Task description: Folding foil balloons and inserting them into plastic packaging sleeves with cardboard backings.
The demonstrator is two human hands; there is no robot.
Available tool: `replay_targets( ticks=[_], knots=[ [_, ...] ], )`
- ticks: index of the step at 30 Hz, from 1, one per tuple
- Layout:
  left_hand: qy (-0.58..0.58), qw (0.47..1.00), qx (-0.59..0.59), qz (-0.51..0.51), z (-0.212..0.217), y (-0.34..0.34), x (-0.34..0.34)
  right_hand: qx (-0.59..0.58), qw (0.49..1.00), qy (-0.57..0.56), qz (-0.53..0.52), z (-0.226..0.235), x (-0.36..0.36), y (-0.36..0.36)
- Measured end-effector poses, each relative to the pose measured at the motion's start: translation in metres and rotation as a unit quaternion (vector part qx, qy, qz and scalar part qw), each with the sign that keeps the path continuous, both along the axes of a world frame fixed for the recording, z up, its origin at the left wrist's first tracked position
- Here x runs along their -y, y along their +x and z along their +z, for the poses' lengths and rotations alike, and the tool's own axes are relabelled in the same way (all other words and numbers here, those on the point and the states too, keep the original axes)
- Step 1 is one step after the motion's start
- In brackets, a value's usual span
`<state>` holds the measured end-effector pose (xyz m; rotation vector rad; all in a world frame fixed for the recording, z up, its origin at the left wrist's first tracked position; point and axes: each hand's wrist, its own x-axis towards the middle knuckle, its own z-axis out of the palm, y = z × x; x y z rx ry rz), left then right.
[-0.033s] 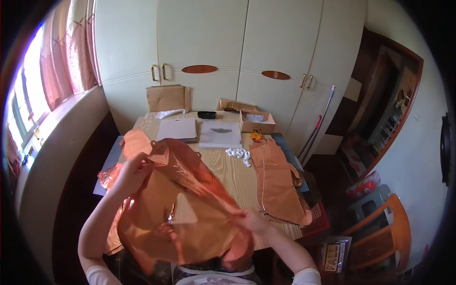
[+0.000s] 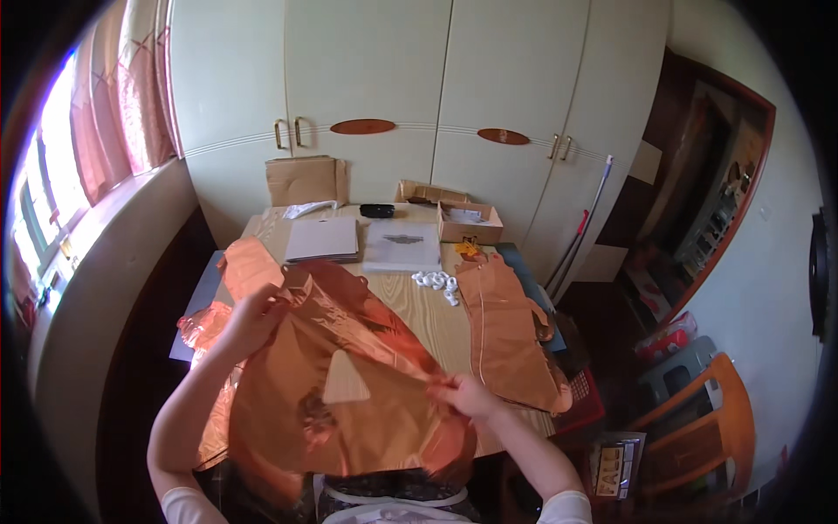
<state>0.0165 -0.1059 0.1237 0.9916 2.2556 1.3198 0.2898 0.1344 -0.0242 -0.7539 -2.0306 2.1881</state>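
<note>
A deflated copper-coloured foil balloon point(image 2: 279, 393) is spread between my two hands over the near part of the table. Through a triangular hole in it, wood grain shows. My left hand point(image 2: 257, 319) pinches its upper left edge, the fingers bent round the foil. At its right edge, my right hand point(image 2: 463, 397) grips it between thumb and fingers. The lower part hangs in front of me. On the table's right side lies another flat foil balloon point(image 2: 511, 327) of the same colour. More crumpled copper foil point(image 2: 205, 327) lies at the left edge, partly behind my left arm.
Farther back on the wooden table point(image 2: 419, 319) are white sheets point(image 2: 323, 240), a clear plastic packet point(image 2: 401, 244), a black object point(image 2: 377, 210) and an open box point(image 2: 470, 223). White ribbon-like loops point(image 2: 435, 281) lie mid-table. A wooden chair point(image 2: 720, 419) stands at right.
The foil balloon has been drawn flatter between my hands, and its triangular hole shows more clearly. My left hand has shifted slightly right; my right hand has moved slightly up.
</note>
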Motion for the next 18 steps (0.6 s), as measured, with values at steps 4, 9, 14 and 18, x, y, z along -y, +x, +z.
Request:
replay_targets(
  ticks=[4,9,14,18],
  knots=[
    [-0.007,0.995,-0.09,-0.037,-0.12,-0.071,-0.058,0.024,0.924,0.377,-0.058,-0.008,-0.05,0.007],
    [-0.045,0.987,-0.154,-0.027,-0.171,-0.068,-0.112,0.139,0.837,0.525,-0.066,-0.019,-0.074,0.026],
    [-0.122,0.955,-0.271,-0.007,-0.177,-0.062,-0.129,-0.018,0.792,0.604,-0.086,-0.039,-0.126,0.056],
    [-0.101,0.916,-0.37,-0.115,-0.169,-0.019,-0.133,0.15,0.734,0.662,-0.021,-0.039,-0.131,0.073]
  ],
)
